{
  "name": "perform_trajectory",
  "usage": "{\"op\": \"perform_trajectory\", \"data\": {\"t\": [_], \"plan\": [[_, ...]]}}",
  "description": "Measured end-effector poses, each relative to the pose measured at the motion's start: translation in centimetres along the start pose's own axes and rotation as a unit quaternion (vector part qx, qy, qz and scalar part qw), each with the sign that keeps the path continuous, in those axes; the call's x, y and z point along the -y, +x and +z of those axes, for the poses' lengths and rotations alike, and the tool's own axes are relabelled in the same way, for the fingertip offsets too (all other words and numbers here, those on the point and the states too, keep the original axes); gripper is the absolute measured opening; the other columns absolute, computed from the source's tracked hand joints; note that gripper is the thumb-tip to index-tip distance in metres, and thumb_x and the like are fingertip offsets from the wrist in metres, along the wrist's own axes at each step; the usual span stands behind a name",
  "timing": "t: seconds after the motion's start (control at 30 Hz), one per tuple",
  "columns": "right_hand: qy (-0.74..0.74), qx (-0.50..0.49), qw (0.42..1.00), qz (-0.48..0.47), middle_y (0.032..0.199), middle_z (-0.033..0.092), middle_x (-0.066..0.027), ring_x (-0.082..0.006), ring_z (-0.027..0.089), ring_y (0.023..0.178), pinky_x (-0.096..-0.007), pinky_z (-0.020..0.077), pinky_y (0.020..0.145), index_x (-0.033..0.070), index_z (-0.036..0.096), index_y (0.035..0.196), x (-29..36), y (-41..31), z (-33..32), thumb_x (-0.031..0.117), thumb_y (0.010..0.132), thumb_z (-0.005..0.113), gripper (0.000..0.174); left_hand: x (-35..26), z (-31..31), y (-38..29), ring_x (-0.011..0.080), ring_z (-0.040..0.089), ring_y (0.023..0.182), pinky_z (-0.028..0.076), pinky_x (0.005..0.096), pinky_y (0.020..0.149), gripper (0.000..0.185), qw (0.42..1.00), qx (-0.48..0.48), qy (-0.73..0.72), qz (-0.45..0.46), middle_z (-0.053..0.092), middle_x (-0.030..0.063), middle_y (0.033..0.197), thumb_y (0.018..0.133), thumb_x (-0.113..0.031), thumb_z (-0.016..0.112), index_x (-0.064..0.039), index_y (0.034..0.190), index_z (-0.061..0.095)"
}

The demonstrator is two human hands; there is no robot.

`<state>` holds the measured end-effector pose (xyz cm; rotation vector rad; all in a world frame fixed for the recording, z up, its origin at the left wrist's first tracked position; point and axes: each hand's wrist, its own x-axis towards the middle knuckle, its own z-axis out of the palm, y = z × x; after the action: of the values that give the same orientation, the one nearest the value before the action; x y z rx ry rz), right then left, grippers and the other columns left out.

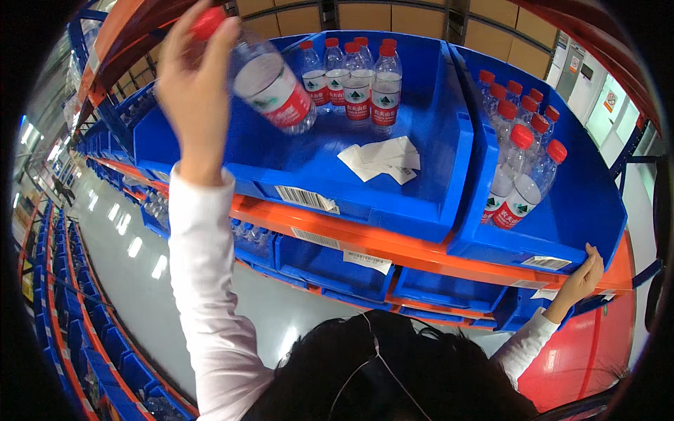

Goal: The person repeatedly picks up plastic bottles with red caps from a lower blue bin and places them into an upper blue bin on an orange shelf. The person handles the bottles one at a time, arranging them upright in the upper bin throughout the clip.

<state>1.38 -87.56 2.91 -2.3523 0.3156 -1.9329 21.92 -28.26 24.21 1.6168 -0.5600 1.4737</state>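
Note:
My left hand [197, 89] grips a clear plastic water bottle [276, 92] by its red cap, tilted over the left blue plastic bin [253, 152]. Several red-capped water bottles [386, 97] stand upright at the back of that bin, and a few white paper labels [384, 158] lie on its floor. My right hand [583, 276] rests on the front corner of the right blue bin [579, 226], its fingers on the rim. Inside that bin, more bottles of the same kind [521, 194] stand grouped along its left side.
Both bins sit on an orange shelf beam [337, 234] bearing barcode labels. More blue bins [331, 268] are on the level below. Racks with blue bins [73, 294] line the far left across a grey floor [126, 252]. Cardboard boxes [416, 18] stand on shelving behind.

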Motion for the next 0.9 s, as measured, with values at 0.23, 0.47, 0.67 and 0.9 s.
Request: {"op": "perform_trajectory", "data": {"t": [0.23, 0.47, 0.67, 0.9], "plan": [[0.005, -0.004, 1.000, 0.003, 0.106, 0.073, -0.0159, -0.0310, 0.066, 0.102, -0.0419, 0.0464, 0.094, -0.002, 0.073, 0.102, 2.3, 0.6, -0.2, 0.007, 0.104, 0.048, 0.026, -11.4, -7.7, -9.3, 0.0307, 0.069, 0.106, 0.057, 0.0422, 0.098, 0.043, 0.994, -0.094, -0.054, 0.026, 0.066, 0.0243, 0.120, 0.103, -0.008, 0.052, 0.004, 0.143, 0.044], [0.286, 0.039, 0.957, 0.016, 0.118, 0.069, -0.0197, -0.0324, 0.065, 0.113, -0.0454, 0.0481, 0.100, -0.003, 0.068, 0.108, 10.5, 0.6, -4.4, 0.004, 0.098, 0.047, 0.025, -18.4, -1.7, -20.5, 0.0294, 0.068, 0.083, 0.058, 0.0338, 0.073, 0.047, 0.980, 0.043, -0.193, -0.014, 0.055, 0.0216, 0.105, 0.087, -0.021, 0.076, -0.004, 0.127, 0.058], [0.557, 0.511, 0.655, -0.014, 0.138, 0.056, -0.0216, -0.0378, 0.057, 0.126, -0.0425, 0.0487, 0.101, 0.002, 0.049, 0.140, 14.2, 3.3, -6.5, 0.028, 0.085, 0.081, 0.069, -23.6, 5.6, -22.4, 0.0246, 0.063, 0.098, 0.054, 0.0329, 0.083, 0.050, 0.926, 0.257, -0.255, -0.106, 0.061, 0.0132, 0.113, 0.072, -0.012, 0.089, -0.005, 0.118, 0.069], [0.472, 0.548, 0.690, -0.044, 0.129, 0.060, -0.0209, -0.0366, 0.064, 0.114, -0.0434, 0.0547, 0.093, 0.000, 0.045, 0.138, 11.3, 3.8, -9.8, 0.038, 0.075, 0.088, 0.084, -29.6, 9.3, -23.3, 0.0261, 0.065, 0.101, 0.054, 0.0325, 0.085, 0.060, 0.875, 0.351, -0.328, -0.061, 0.061, 0.0157, 0.115, 0.072, -0.014, 0.090, -0.003, 0.126, 0.066]]}}
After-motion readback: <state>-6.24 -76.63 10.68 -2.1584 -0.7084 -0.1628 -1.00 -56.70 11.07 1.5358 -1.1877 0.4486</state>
